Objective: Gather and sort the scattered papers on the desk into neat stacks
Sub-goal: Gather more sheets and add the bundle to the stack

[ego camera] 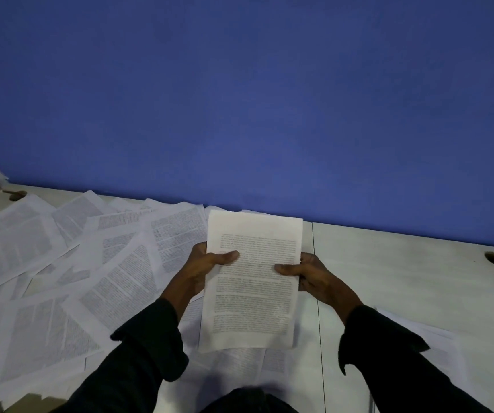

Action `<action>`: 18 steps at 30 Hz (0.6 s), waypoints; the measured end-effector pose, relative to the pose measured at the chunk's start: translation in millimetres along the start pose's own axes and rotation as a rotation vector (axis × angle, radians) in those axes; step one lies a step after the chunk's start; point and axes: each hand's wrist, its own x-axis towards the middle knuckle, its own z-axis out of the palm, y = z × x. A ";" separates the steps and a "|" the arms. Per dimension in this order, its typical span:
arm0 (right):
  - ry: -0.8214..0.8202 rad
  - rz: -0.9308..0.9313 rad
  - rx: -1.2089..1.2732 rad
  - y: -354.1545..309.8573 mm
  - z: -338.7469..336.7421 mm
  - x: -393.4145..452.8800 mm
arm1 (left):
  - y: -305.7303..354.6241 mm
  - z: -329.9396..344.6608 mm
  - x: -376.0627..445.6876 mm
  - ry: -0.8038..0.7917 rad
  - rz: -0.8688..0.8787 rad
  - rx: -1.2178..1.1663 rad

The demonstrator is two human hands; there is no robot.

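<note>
Between both hands' fingers (pixel 224 257), pinched at either edge, a sheaf (pixel 253 281) was being squared; next, lay it right of them, clear of loose sheets (pixel 120 281) left.

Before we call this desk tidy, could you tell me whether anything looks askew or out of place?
Yes. Loose printed sheets lie fanned over the left half of the desk, overlapping at different angles, not squared up. More sheets sit by the right sleeve. Both hands, left hand and right hand, hold one upright page.
</note>
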 end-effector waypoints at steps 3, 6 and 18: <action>-0.037 -0.055 0.009 6.4 7.5 -2.7 | -5.7 13.5 -0.8 -0.022 -0.035 0.011; 0.155 -0.037 0.214 13.1 -2.3 -6.8 | -10.1 9.8 -3.6 -0.147 -0.110 0.119; 0.598 -0.011 0.387 45.9 -99.3 -76.1 | -16.1 31.4 25.7 -0.073 -0.101 0.438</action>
